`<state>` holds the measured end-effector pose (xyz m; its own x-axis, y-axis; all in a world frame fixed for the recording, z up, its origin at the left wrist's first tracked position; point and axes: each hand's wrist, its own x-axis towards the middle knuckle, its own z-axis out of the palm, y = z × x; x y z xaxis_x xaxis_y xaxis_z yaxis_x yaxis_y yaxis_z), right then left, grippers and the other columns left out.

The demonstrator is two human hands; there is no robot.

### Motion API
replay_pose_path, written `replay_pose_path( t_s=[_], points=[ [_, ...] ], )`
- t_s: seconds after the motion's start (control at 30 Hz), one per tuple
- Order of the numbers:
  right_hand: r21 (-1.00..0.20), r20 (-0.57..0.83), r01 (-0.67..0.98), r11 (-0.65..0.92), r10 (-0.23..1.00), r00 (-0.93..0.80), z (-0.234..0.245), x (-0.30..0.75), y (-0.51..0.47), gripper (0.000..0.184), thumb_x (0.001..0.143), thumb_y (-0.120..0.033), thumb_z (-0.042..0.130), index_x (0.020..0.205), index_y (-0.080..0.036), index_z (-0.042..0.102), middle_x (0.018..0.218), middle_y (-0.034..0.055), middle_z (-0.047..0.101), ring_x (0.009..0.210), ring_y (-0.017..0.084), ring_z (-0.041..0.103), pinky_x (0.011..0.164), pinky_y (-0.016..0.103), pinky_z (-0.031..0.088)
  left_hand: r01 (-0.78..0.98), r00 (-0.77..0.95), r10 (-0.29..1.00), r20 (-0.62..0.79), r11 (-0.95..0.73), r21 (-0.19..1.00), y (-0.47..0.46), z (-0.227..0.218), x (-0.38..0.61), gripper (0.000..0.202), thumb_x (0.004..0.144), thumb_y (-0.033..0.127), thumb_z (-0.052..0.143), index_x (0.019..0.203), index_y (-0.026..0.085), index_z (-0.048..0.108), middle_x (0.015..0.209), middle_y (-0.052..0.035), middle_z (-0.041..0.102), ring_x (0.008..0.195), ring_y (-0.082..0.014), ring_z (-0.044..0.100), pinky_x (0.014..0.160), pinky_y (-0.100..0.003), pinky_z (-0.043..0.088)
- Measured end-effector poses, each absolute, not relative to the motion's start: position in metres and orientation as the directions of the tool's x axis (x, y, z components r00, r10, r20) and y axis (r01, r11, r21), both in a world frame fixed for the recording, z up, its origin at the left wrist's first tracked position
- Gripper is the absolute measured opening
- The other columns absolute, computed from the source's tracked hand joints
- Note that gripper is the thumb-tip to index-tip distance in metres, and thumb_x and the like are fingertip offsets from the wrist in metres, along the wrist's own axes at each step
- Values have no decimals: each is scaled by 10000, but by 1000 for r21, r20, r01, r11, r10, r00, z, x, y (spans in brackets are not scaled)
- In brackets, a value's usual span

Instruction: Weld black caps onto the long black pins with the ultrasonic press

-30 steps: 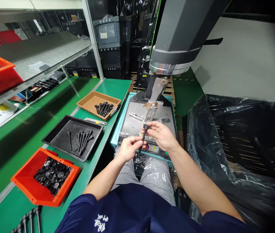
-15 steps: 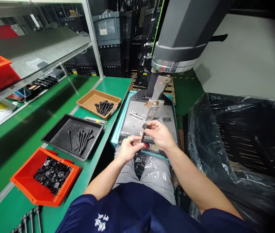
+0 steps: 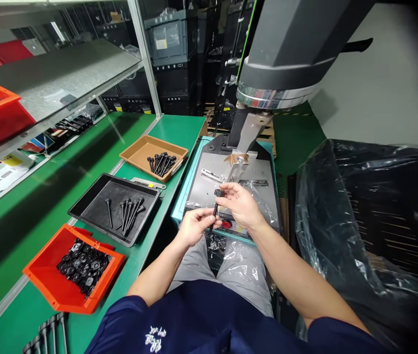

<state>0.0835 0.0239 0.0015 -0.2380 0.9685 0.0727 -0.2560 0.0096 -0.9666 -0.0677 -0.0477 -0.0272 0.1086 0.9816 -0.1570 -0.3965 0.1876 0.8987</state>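
Both hands hold one long black screw (image 3: 216,207) in front of the press machine. My left hand (image 3: 194,226) pinches its lower shaft. My right hand (image 3: 241,205) has its fingertips closed around the screw's head end, where a small black cap (image 3: 219,193) sits. The screw stands nearly upright, above the machine's front edge and my lap. The metal fixture (image 3: 235,166) under the press horn is a short way beyond the hands.
On the green bench at left lie a black tray (image 3: 94,196) with several screws, a brown tray (image 3: 142,150) with more screws, and an orange bin (image 3: 46,280) of small black caps. More screws lie at the bottom left (image 3: 46,334). A plastic-lined black container (image 3: 371,216) stands at right.
The hands have stayed together on the screw, and the fingers have shifted slightly on it. The view has drifted a little to the left and down.
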Motion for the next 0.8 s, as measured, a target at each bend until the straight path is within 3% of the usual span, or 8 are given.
replay_pose_path(
  t_s=[0.17,0.33,0.4,0.5,0.57,0.63,0.73,0.8],
  points=[
    [-950,63,-311,-26,960,-274,-2,83,33,512,579,-351,928,989,-231,646,915,41,681,894,204,639,845,369,545,-434,113,967,-230,256,864,-39,-26,-72,532,637,425,875,1030,107,710,890,-95,748,792,-245,740,768,-381,585],
    [-943,-32,-306,-128,954,-298,-7,95,32,530,597,-405,921,1017,-224,652,902,36,690,789,190,667,779,364,581,-390,27,978,-204,199,899,-13,-26,-93,535,632,421,873,1018,97,695,884,-102,745,787,-235,733,771,-376,572],
    [-946,-89,-278,-165,960,-267,-11,108,28,528,613,-436,912,1021,-223,655,906,34,694,754,178,675,751,342,590,-262,-86,985,-147,120,958,10,-24,-116,476,643,395,856,985,102,701,833,-78,742,760,-208,717,756,-348,560],
    [-954,-143,-233,-190,968,-204,-18,135,19,524,621,-456,909,1024,-227,662,901,33,701,739,166,683,715,289,595,141,-315,949,-11,59,988,54,-17,-162,300,716,311,783,934,116,720,808,-56,739,741,-167,685,757,-305,540],
    [-957,-161,-214,-197,972,-173,-24,154,12,535,613,-458,912,1028,-228,665,900,37,707,734,162,687,702,257,595,412,-454,889,56,154,898,83,-11,-193,205,752,259,743,918,139,731,869,-56,751,807,-167,685,788,-288,527],
    [-961,-178,-189,-203,974,-140,-29,174,4,551,602,-462,913,1034,-223,668,899,46,714,731,166,691,693,239,596,594,-550,833,64,336,731,109,-5,-218,163,779,242,718,927,175,735,949,-50,758,898,-175,686,824,-277,513],
    [-971,-189,-135,-197,980,-68,-37,206,-14,567,608,-482,898,1050,-210,671,909,68,722,740,195,701,674,251,607,680,-619,785,23,521,515,139,1,-241,145,816,227,682,950,203,733,1051,-63,751,1016,-198,671,867,-286,499],
    [-984,-157,-87,-156,988,1,-41,228,-28,534,636,-491,876,1041,-205,677,912,74,720,739,218,705,646,274,613,692,-626,780,11,549,470,151,4,-247,150,831,204,654,959,180,729,1081,-110,741,1057,-233,663,891,-322,499]
  ],
)
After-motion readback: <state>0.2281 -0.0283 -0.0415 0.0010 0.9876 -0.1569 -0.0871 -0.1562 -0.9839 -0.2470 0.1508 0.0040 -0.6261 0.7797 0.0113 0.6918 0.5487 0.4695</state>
